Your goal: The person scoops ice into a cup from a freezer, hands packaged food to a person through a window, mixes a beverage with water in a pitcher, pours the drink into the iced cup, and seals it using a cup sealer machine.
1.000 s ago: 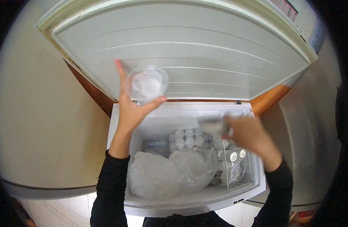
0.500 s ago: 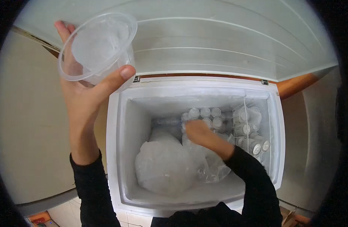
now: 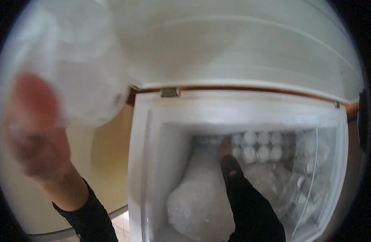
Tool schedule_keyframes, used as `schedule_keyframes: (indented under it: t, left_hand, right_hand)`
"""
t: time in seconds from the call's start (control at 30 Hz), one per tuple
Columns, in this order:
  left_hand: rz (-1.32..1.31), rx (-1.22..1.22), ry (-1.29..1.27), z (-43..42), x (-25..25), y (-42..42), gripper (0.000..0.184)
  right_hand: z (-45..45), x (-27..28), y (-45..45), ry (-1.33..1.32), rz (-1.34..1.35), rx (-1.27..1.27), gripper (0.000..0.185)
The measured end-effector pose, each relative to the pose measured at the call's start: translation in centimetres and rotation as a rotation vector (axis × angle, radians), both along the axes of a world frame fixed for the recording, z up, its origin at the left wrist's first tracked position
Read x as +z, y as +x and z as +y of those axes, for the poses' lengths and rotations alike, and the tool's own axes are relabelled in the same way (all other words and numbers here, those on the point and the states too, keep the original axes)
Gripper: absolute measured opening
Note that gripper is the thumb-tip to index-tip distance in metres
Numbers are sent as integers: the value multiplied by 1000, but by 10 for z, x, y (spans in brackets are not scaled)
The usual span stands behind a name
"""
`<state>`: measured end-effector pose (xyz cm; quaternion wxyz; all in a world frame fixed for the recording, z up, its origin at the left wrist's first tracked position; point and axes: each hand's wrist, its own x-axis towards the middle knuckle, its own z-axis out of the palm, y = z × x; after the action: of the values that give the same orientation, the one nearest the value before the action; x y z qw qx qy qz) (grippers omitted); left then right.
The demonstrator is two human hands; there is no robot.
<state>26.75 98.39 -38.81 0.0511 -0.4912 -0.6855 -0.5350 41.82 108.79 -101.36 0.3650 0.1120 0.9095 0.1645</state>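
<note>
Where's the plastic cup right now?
In the head view, the cup is at the upper left, held in the left hand, above and left of the freezer's rim.

The translucent round plastic cup point(image 3: 86, 80), upper left, is smooth. The silver rectangular hinge point(image 3: 170, 92), upper centre, is metal. The black sleeves point(image 3: 254, 205) are matt cloth.

With the lid point(image 3: 233, 48) standing up, anyone could reach into the freezer point(image 3: 233, 105) from above. A bulky frosted bag point(image 3: 195, 205) fills the near left, round tops point(image 3: 262, 153) crowd the back, and a wire divider point(image 3: 312, 181) cuts across the right; the right hand point(image 3: 225, 148) fits just left of those tops, its sleeve point(image 3: 252, 197) barring the middle.
</note>
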Motion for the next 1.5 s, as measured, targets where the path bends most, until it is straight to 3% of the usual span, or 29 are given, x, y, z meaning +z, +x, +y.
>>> schedule_keyframes:
  t: [0.1, 0.2, 0.33, 0.43, 0.53, 0.67, 0.77, 0.97, 1.03, 1.1, 1.27, 1.5]
  left_hand:
    - [-17, -1, 9, 1, -4, 2, 111]
    - [-31, 2, 8, 3, -6, 2, 111]
    - [-51, 7, 25, 4, -2, 3, 111]
    - [-77, -3, 57, 3, 8, 5, 111]
    - [-115, -21, 96, 3, 21, 10, 111]
    - [-242, -96, 93, -9, 48, 13, 107]
    - [-343, -169, 101, -27, 87, 36, 95]
    - [-297, -160, 288, -68, 150, 96, 95]
    - [-270, -105, 298, -92, 166, 121, 94]
    - [-282, -47, 330, -120, 171, 152, 92]
    - [-319, 161, 299, -210, 143, 194, 86]
    - [-449, 445, 247, -320, 82, 283, 87]
  right_hand:
    - [9, 8, -12, -95, 237, -436, 39]
    - [10, 12, -15, -124, 282, -492, 39]
    - [12, 38, -2, -200, 383, -359, 40]
    - [3, 30, 8, -221, 515, 72, 36]
    - [1, 112, -21, -475, 581, -21, 41]
    - [4, 309, 0, -612, 639, -118, 38]
    - [19, 412, 33, -677, 991, -103, 34]
    - [22, 667, 120, -511, 1521, 470, 31]
    - [21, 731, 139, -332, 1626, 737, 27]
    - [17, 790, 160, -262, 1594, 819, 27]
    - [12, 854, 152, -302, 1429, 923, 24]
    - [-17, 845, 171, -293, 1412, 1019, 26]
